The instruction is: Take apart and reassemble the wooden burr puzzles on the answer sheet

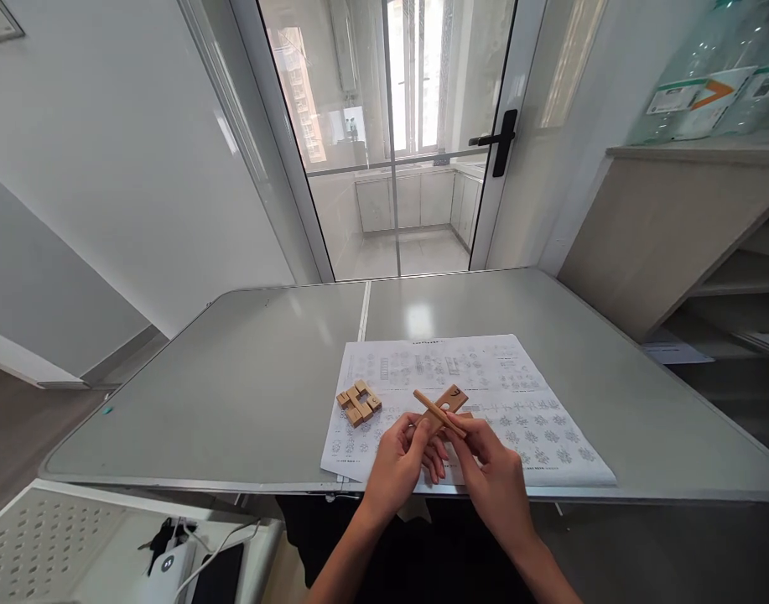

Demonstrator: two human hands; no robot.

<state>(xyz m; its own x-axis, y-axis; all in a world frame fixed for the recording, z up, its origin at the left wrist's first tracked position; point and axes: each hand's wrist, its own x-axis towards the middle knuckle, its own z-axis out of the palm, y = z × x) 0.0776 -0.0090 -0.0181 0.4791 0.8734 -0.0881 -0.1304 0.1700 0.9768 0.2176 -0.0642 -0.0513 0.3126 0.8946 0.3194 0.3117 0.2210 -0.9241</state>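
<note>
My left hand [397, 453] is closed on a flat wooden puzzle piece [454, 395] that has a dark curved mark near its upper end and a notch in it. My right hand [492, 474] pinches the lower end of a thin wooden stick [429, 404], which lies slantwise across the flat piece. Whether the two are joined or only touching, I cannot tell. Part of another wooden piece shows by my right fingertips. To the left, several small notched wooden blocks [360, 403] lie close together on the printed sheet [528, 377].
The sheet of diagrams lies on a grey table [264, 377] with a metal rim. A white stand [75, 537] at the lower left holds keys, a white charger [170, 570] and a black phone-like slab [219, 575]. Shelves [692, 218] with large bottles rise at the right.
</note>
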